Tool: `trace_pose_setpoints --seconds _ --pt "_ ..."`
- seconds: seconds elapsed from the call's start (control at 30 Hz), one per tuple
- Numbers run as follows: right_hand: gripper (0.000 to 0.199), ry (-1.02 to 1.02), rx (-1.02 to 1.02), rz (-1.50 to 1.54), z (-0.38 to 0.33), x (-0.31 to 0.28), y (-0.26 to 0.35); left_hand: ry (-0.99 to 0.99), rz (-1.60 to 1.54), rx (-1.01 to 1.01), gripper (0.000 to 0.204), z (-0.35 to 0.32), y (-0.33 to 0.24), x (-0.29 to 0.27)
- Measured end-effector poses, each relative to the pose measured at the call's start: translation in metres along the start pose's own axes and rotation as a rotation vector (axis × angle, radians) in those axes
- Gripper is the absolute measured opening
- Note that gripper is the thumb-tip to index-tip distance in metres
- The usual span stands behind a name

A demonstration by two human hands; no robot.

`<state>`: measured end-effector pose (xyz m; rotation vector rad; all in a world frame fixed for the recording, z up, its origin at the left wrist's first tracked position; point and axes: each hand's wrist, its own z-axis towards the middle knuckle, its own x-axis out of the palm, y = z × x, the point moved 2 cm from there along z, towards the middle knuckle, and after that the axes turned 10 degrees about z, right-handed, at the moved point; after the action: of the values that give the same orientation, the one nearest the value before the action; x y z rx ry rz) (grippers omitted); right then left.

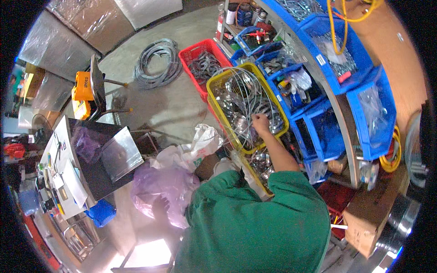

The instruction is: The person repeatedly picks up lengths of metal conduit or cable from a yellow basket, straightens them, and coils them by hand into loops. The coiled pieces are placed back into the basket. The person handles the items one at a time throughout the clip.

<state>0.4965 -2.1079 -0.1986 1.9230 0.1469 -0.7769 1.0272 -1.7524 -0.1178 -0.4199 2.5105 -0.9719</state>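
My right hand reaches into a yellow plastic basket with its fingers closed. What they pinch is too small to make out. Looped silvery wires or strips pass close by the fingertips and arch above shiny metal coils and pieces. Beyond it a red plastic basket contains grey metal parts. Part of another yellow container with metal pieces shows near my right forearm. My left hand does not show; the green left sleeve ends beside crumpled pale material.
Blue bins with small parts line the right side, below a wooden bench. A wire coil lies on the floor. White and purple plastic bags are at my left, near a table. A cardboard box stands lower right.
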Motion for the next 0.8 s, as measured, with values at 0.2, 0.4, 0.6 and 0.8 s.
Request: trace_pose_setpoints --seconds 0.2,0.4,0.6,0.8 --pt "0.059 0.112 0.055 -0.432 0.055 0.019 0.029 0.103 0.155 -0.003 0.038 -0.051 -0.066 0.131" --pt "0.031 -0.086 -0.066 -0.530 0.069 0.055 0.002 0.100 0.145 -0.059 0.040 -0.069 -0.075 0.176" --pt "0.022 0.070 0.043 -0.101 0.077 0.056 -0.017 -0.042 0.126 0.007 0.036 -0.077 -0.079 0.166" --pt "0.053 0.207 0.300 0.176 0.099 0.069 -0.035 -0.129 0.001 -0.046 0.039 -0.092 -0.038 0.154"
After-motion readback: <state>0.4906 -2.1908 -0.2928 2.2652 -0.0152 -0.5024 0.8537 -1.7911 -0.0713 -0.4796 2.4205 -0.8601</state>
